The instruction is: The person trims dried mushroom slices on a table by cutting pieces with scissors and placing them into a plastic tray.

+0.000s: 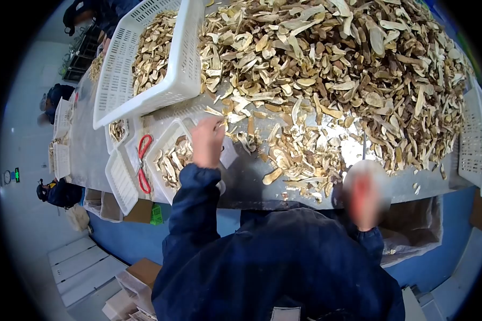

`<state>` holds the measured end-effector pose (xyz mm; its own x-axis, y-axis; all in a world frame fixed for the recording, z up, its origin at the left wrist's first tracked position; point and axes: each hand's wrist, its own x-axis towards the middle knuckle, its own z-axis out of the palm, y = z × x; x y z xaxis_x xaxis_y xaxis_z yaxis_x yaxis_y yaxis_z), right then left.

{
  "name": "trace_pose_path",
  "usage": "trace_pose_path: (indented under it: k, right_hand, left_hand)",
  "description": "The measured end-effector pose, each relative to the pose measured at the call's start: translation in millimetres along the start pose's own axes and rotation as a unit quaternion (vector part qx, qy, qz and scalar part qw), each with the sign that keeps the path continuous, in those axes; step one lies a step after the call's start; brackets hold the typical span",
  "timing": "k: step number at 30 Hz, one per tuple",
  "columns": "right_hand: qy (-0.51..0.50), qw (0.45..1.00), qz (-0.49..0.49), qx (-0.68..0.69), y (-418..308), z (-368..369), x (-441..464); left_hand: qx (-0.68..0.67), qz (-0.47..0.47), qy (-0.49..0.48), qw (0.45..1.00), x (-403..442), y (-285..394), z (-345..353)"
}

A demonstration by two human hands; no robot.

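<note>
My left hand (209, 142) is over the table beside a small white tray (156, 167) of mushroom slices. Its fingers are curled together; whatever they pinch is too small to tell. Pale slices lie by its fingertips. My right hand (363, 198) is at the table's near edge, blurred, closed around something red that I cannot make out. Between my hands are loose dried mushroom slices (305, 155), with a large heap (380, 80) behind them. Red-handled scissors (144, 163) lie left of the small tray.
A large white basket (190, 69) of slices stands at the back left, by an empty white tray (121, 182). Another white basket (471, 136) is at the right. A lined box (420, 227) sits below the table edge. Other people are at the far left.
</note>
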<state>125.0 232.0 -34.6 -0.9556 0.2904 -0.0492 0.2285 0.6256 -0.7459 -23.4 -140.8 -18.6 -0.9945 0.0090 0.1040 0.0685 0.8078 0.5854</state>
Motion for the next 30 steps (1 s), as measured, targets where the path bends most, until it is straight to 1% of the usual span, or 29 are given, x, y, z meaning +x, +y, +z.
trace_pose_path:
  k: [1, 2, 3, 4, 6, 8, 10, 11, 12, 13, 14, 16, 17, 18, 21, 24, 25, 28, 30]
  right_hand:
    - [-0.010, 1.000, 0.013, -0.014, -8, -2, 2]
    - [-0.049, 0.996, 0.065, -0.026, -17, -9, 2]
    - [-0.064, 0.994, 0.086, -0.031, -22, -11, 2]
    - [-0.080, 0.990, 0.108, -0.038, -26, -13, 2]
    - [-0.070, 0.992, 0.095, -0.037, -27, -14, 2]
    - [-0.066, 0.993, 0.088, -0.035, -27, -14, 2]
    - [-0.038, 0.998, 0.040, -0.025, -21, -9, 1]
    - [-0.009, 1.000, -0.007, -0.018, -9, -3, 0]
    - [-0.016, 1.000, -0.013, 0.009, -10, -5, 0]
    - [-0.023, 0.999, -0.019, 0.035, -10, -6, 0]
    - [-0.065, 0.995, 0.015, 0.080, -19, -11, -1]
    - [-0.110, 0.993, 0.003, 0.054, -35, -17, -6]
    - [-0.146, 0.987, 0.019, 0.066, -46, -20, -8]
    - [-0.180, 0.980, 0.035, 0.078, -54, -21, -10]
    - [-0.247, 0.967, 0.015, 0.063, -63, -19, -13]
    - [-0.243, 0.969, -0.015, 0.036, -70, -17, -16]
    - [-0.240, 0.970, -0.012, 0.038, -72, -17, -15]
    - [-0.235, 0.971, -0.007, 0.044, -77, -17, -14]
    - [-0.230, 0.972, -0.013, 0.049, -82, -14, -11]
  left_hand:
    - [-0.002, 0.025, 0.004, 1.000, 8, 1, 12]
    - [-0.004, 0.050, 0.007, 0.999, 14, 2, 21]
    - [0.030, 0.026, -0.029, 0.999, 19, 3, 28]
    - [0.048, 0.021, -0.037, 0.998, 20, 4, 30]
    - [0.086, 0.009, -0.054, 0.995, 22, 6, 33]
    - [0.032, -0.019, -0.089, 0.995, 21, 6, 26]
    - [-0.022, -0.047, -0.122, 0.991, 15, 5, 19]
    - [-0.179, -0.078, -0.112, 0.974, 11, 0, 24]
    - [-0.374, -0.221, -0.173, 0.884, 6, 24, 13]
    - [-0.498, -0.238, -0.177, 0.815, -4, 36, 12]
    - [-0.612, -0.251, -0.180, 0.728, -13, 46, 14]
    - [-0.649, -0.248, -0.224, 0.683, -24, 66, 22]
    - [-0.674, -0.254, -0.227, 0.655, -27, 78, 26]
    - [-0.700, -0.272, -0.230, 0.619, -28, 83, 33]
    - [-0.755, -0.337, -0.233, 0.512, -24, 94, 55]
    - [-0.745, -0.394, -0.192, 0.503, -27, 106, 60]
    - [-0.769, -0.347, -0.226, 0.488, -30, 101, 60]
    - [-0.797, -0.342, -0.213, 0.449, -39, 116, 58]
    - [-0.797, -0.326, -0.234, 0.451, -43, 123, 59]
